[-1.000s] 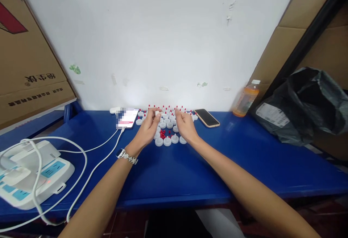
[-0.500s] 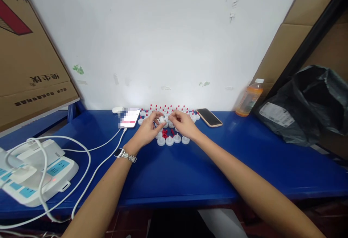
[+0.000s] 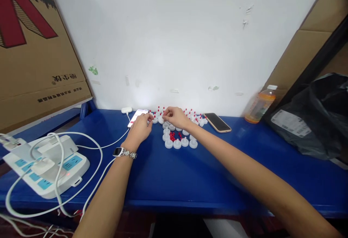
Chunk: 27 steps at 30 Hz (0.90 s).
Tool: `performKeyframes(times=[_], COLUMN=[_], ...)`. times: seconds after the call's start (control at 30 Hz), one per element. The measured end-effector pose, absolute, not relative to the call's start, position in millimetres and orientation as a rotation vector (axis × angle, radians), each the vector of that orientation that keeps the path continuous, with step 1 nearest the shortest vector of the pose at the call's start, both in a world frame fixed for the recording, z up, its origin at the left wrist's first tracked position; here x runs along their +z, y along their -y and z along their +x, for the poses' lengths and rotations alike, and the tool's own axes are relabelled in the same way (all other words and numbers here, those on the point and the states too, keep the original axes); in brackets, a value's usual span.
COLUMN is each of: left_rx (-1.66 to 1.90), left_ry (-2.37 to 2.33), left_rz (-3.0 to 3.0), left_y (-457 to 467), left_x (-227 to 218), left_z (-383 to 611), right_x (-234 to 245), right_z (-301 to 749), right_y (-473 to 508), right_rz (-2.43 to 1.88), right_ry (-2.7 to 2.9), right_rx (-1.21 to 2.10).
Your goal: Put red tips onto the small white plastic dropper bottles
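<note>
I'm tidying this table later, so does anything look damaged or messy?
Yes: the wall has scuff-like marks and green patches, so its surface looks marred. White cables also loop untidily over the power strip.

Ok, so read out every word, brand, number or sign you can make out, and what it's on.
"®": cardboard box; the large characters beside it I can't read reliably.
Smaller line on that box: too blurred.
White charger: marking too small.
Black bag, label: too small.
Bottle, label: blurred.
Lit phone, screen: too small.
</note>
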<state>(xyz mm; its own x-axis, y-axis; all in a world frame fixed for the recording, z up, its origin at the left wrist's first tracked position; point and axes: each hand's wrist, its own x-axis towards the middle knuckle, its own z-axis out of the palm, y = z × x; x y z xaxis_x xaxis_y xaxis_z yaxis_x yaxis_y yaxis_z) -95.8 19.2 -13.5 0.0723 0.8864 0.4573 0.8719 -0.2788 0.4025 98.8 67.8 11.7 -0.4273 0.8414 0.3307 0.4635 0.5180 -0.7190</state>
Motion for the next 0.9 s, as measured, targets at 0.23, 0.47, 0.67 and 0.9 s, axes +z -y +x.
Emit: performKeyframes(times=[0.23,0.47,0.67,0.9], left_rx=[0.679,0.669,0.793,1.254], left_ry=[-1.790,-1.736,-1.781,-1.644], left_rz=[2.407,2.451,2.394,2.313], left_y=[-22.9,-20.8,-14.6,-6.8], left_x=[-24.8,-24.7,-19.8,-16.4], left_z=[-92.0,-83.7,-80.4,-59.3], right_x=[6.1,9.5,6.5,9.0], right_z=[80.2,80.4,75.7,106.6], right_y=[-72.4,-90.2,-96.7,-62.4], right_rz=[-1.258,-1.515,-1.539,-1.124], right_ry=[2.462,2.273,2.290,1.758], right_rx=[0.276,0.111,0.146,0.835])
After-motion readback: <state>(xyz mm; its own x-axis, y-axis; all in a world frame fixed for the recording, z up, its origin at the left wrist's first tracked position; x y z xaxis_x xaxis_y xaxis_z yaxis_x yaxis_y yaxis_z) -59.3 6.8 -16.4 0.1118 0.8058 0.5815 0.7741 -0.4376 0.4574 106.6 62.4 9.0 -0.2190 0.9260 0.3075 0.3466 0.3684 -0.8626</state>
